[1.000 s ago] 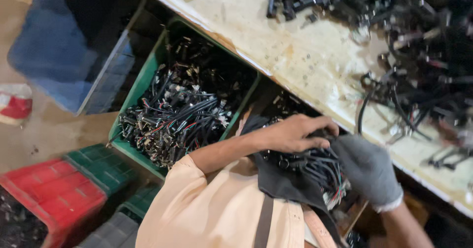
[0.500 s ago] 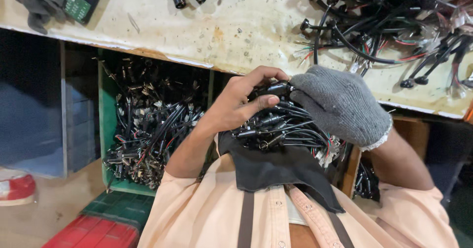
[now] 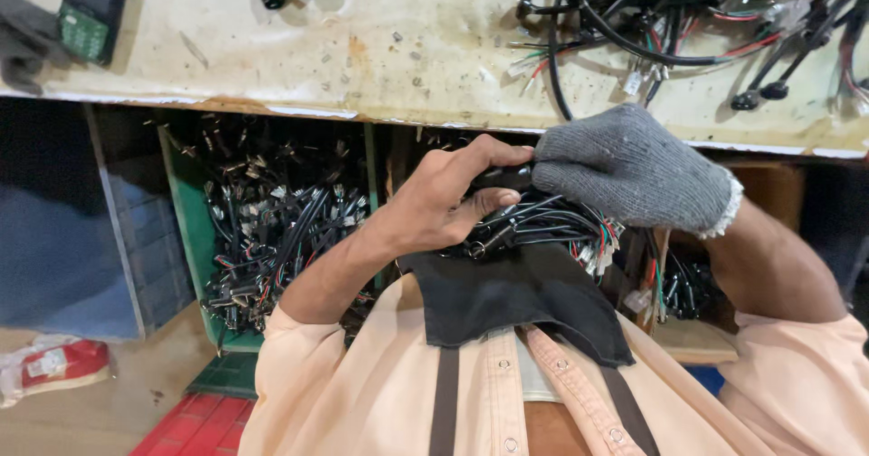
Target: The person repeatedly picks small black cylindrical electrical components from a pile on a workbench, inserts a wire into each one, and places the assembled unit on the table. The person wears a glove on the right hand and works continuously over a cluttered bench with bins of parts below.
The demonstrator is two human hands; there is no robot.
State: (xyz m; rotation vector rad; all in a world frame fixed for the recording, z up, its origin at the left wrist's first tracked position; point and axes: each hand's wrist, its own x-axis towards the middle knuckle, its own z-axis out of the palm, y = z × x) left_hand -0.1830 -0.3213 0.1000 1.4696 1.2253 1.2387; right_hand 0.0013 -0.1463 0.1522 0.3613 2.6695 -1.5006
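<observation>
Far left, on the floor: a crumpled red-and-white plastic packet [image 3: 56, 367], with the corner of a red plastic crate [image 3: 186, 431] beside it. Above, at the bench's left end, a dark handheld device with a green keypad [image 3: 90, 12] lying against a grey cloth [image 3: 25, 35]. Under the pale, stained worktop [image 3: 362, 57], a green plastic bin [image 3: 195, 230] heaped with short black cables with metal ends [image 3: 276, 230].

Centre: bare left hand [image 3: 444, 198], fingers curled closed around a bundle of black wires with red, green and white strands [image 3: 543, 225], thumb stretched across the top. Bundle held just below the worktop's front edge, resting on a black fabric flap [image 3: 516, 297] that hangs over a peach button-up shirt [image 3: 380, 393].

Right of that: right hand in a grey knitted glove [image 3: 634, 171], fingers bent down and clamped over the same bundle from the other side, gloved fingertips touching the left thumb.

Upper right, on the worktop: a loose tangle of black leads with coloured cores and plugs [image 3: 688, 30]. Lower right, in the shadow beneath: more dark cable pieces [image 3: 688, 284], too dim to tell apart.
</observation>
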